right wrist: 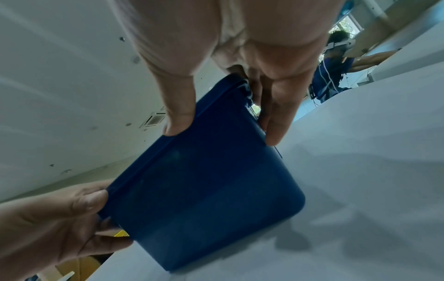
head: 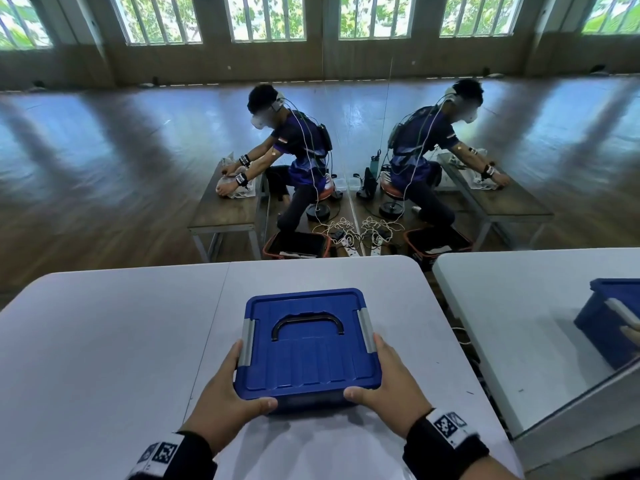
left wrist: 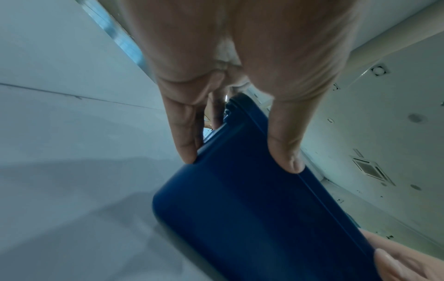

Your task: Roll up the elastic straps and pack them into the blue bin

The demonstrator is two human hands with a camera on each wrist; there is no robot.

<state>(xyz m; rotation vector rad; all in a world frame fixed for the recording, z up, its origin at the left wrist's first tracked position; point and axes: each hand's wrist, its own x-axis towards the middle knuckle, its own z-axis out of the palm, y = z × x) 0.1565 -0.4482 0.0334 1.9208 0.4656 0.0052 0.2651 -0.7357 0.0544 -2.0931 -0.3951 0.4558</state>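
Left hand (head: 221,403) and right hand (head: 391,393) gripped the bin (head: 308,355) at its near corners, thumbs on the front, fingers (head: 235,355) along the sides, lid (head: 304,327) shut, contents hidden, on the desk (head: 104,341)

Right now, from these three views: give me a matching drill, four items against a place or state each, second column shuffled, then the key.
Items
1. blue bin
2. left hand
3. right hand
4. carry handle

Places or states
A. folded flat into the lid's recess
B. grips the bin's left near corner, thumb on the lid edge
C. lid on, grey side latches, over the white table
D. grips the bin's right near corner, thumb on the lid edge

Pairs: 1-C, 2-B, 3-D, 4-A
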